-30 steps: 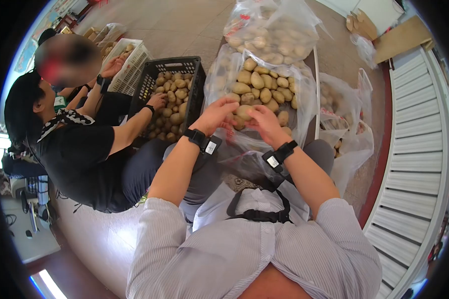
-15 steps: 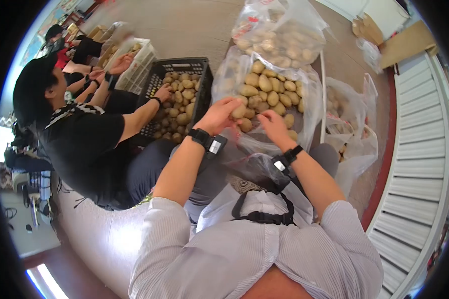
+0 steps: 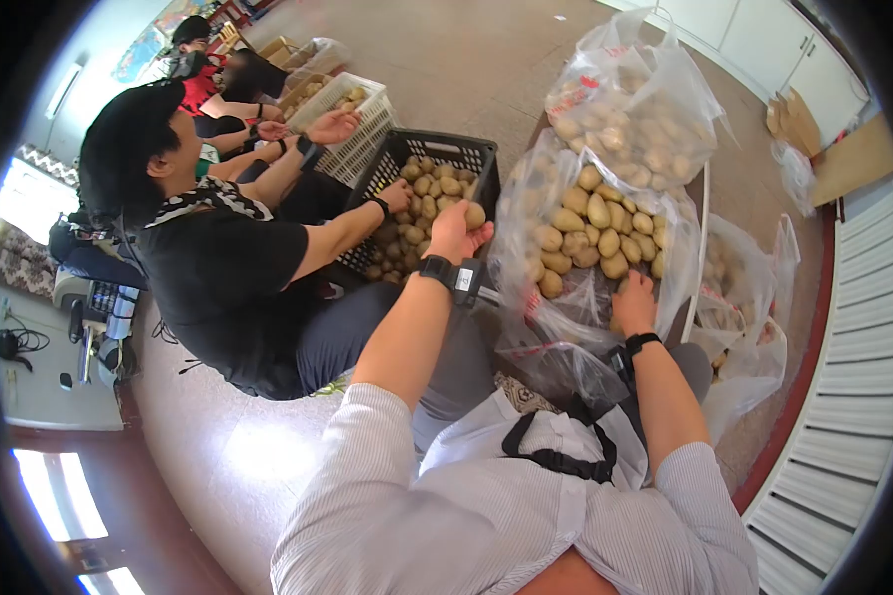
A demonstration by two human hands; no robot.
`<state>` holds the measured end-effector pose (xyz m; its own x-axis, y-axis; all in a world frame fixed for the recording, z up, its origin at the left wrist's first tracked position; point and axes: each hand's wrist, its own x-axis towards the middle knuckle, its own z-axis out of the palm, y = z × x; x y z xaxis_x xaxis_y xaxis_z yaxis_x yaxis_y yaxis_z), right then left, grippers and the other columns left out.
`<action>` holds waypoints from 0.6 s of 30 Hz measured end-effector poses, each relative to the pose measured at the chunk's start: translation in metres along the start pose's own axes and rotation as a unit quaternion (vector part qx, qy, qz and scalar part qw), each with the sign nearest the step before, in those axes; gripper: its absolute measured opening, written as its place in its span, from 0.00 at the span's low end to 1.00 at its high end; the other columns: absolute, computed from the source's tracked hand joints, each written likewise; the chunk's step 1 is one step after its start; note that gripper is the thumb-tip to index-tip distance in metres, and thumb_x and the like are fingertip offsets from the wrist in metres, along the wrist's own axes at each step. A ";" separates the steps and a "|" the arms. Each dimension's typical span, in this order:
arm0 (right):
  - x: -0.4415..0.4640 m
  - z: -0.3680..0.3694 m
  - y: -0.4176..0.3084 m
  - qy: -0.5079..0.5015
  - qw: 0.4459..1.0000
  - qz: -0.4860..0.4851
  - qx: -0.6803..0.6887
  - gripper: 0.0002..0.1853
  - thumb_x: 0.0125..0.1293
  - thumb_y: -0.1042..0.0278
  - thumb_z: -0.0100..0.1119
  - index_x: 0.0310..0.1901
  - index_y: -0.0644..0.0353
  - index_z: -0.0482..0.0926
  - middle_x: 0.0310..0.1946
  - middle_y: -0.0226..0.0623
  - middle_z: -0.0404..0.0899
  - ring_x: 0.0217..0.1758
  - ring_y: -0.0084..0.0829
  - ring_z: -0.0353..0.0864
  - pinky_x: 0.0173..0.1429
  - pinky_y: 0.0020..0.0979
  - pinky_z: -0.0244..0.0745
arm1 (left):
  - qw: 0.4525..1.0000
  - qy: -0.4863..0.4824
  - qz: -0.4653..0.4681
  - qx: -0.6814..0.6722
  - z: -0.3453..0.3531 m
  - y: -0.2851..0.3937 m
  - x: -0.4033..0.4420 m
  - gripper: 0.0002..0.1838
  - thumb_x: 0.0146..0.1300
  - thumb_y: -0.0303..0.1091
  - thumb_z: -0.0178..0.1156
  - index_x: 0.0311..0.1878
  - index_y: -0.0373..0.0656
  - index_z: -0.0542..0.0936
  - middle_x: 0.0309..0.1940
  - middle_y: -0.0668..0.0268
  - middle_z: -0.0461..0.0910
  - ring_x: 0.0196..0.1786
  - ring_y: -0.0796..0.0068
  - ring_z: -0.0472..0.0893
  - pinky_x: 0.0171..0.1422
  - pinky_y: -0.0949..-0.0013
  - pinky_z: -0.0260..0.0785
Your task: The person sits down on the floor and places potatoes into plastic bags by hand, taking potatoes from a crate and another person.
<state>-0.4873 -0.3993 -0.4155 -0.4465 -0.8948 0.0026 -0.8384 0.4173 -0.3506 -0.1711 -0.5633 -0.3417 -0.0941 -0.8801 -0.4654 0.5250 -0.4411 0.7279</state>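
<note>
My left hand [image 3: 456, 236] is closed around a potato [image 3: 475, 215], held up near the right edge of a black plastic crate [image 3: 486, 157] filled with potatoes. My right hand [image 3: 636, 301] is inside an open clear plastic bag [image 3: 575, 342], its fingers curled at the near edge of the potato pile [image 3: 598, 210]. What those fingers hold, if anything, is hidden. Another person's hand [image 3: 397, 195] rests on the potatoes in the crate.
Behind the open bag stands another clear bag of potatoes [image 3: 630, 129]. More plastic bags [image 3: 744, 297] lie on the right, beside a white slatted panel [image 3: 829, 397]. A co-worker in black [image 3: 208, 278] sits at my left, with white crates [image 3: 367, 114] beyond.
My left hand has carried a potato leftward from above the bag to the crate's edge. My right hand has reached to the near edge of the pile. The view has shifted left.
</note>
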 end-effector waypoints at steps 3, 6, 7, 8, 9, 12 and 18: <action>0.007 0.008 0.004 -0.012 1.000 0.016 -0.007 0.33 0.57 0.68 0.68 0.63 0.55 0.66 0.63 0.51 0.66 0.61 0.57 0.73 0.63 0.48 0.72 | 0.998 0.054 0.035 -0.006 -0.028 0.003 0.017 0.18 0.74 0.35 0.48 0.59 0.32 0.66 0.45 0.49 0.75 0.35 0.51 0.80 0.35 0.55 0.80; 0.005 -0.001 -0.001 -0.018 0.998 0.032 0.053 0.29 0.55 0.71 0.65 0.61 0.56 0.69 0.61 0.54 0.68 0.61 0.57 0.72 0.65 0.47 0.70 | 0.997 0.068 0.011 0.039 -0.071 -0.003 0.060 0.14 0.72 0.34 0.48 0.56 0.38 0.70 0.47 0.53 0.76 0.35 0.53 0.80 0.34 0.55 0.79; 0.006 -0.001 0.000 -0.020 0.995 0.042 0.089 0.28 0.55 0.71 0.63 0.59 0.57 0.70 0.60 0.55 0.69 0.61 0.56 0.72 0.65 0.47 0.69 | 0.995 0.077 0.002 0.063 -0.079 -0.004 0.068 0.13 0.71 0.33 0.47 0.55 0.40 0.72 0.47 0.53 0.77 0.35 0.53 0.81 0.33 0.54 0.79; 0.006 0.001 0.003 -0.012 0.995 0.036 0.093 0.28 0.55 0.71 0.63 0.59 0.57 0.70 0.60 0.55 0.69 0.61 0.56 0.72 0.65 0.47 0.69 | 0.986 0.079 0.027 0.147 -0.084 -0.003 0.068 0.12 0.70 0.33 0.49 0.52 0.39 0.75 0.43 0.52 0.80 0.33 0.52 0.82 0.33 0.55 0.79; 0.007 0.006 0.007 0.009 0.994 0.032 0.107 0.25 0.56 0.72 0.62 0.58 0.59 0.72 0.58 0.55 0.70 0.60 0.55 0.72 0.66 0.46 0.68 | 0.976 0.086 0.041 0.197 -0.080 0.001 0.059 0.11 0.69 0.33 0.51 0.47 0.39 0.77 0.38 0.53 0.81 0.32 0.53 0.83 0.32 0.56 0.79; 0.017 0.023 0.020 0.060 0.985 0.027 0.160 0.22 0.57 0.72 0.59 0.55 0.61 0.73 0.57 0.55 0.71 0.60 0.54 0.71 0.66 0.44 0.67 | 0.508 0.025 0.310 0.803 -0.082 0.006 0.033 0.08 0.60 0.31 0.63 0.29 0.37 0.85 0.24 0.57 0.84 0.30 0.60 0.85 0.33 0.61 0.75; 0.030 0.030 0.029 0.114 0.951 0.057 0.283 0.21 0.62 0.69 0.56 0.57 0.64 0.73 0.55 0.52 0.74 0.59 0.53 0.72 0.66 0.43 0.66 | 0.471 0.098 0.269 0.835 -0.100 -0.006 0.063 0.15 0.54 0.42 0.68 0.27 0.38 0.85 0.29 0.53 0.84 0.36 0.50 0.85 0.41 0.56 0.76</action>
<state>-0.5159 -0.4187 -0.4541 -0.6346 -0.7642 0.1151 -0.5068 0.2992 -0.8085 -0.0953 -0.5985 -0.4255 -0.1616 -0.9825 0.0928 -0.9830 0.1685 0.0731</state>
